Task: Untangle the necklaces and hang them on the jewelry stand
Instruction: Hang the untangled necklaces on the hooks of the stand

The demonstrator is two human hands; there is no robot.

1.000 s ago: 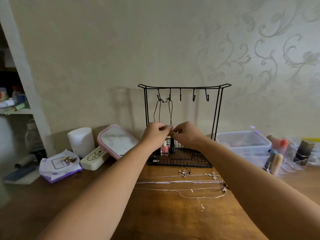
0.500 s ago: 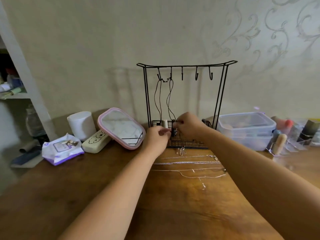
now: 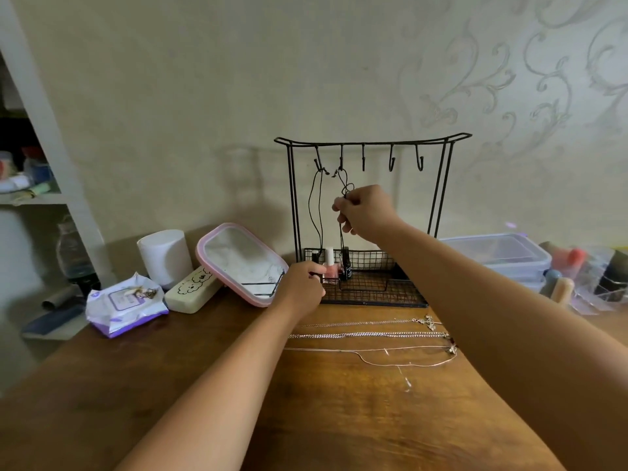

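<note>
The right hand (image 3: 365, 212) pinches the limp, light black cord (image 3: 314, 212) near its knot, the left hand (image 3: 302, 288) its bottom end, so it handles best held taut at both.

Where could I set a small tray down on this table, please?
Bare wood lies nearest you, between the two forearms below the silver chains, and left of the left forearm, below the wipes packet. It is crowded along the wall, around the jewelry stand and the plastic box.

Left hand (image 3: 300, 283) hiding whatever its curled fingers pinch. Black cord (image 3: 341, 232) vanishing inside right hand (image 3: 365, 212). Silver chains (image 3: 370, 334) running under right forearm. Shelf clutter (image 3: 20, 178) blurred, cropped by frame edge.
</note>
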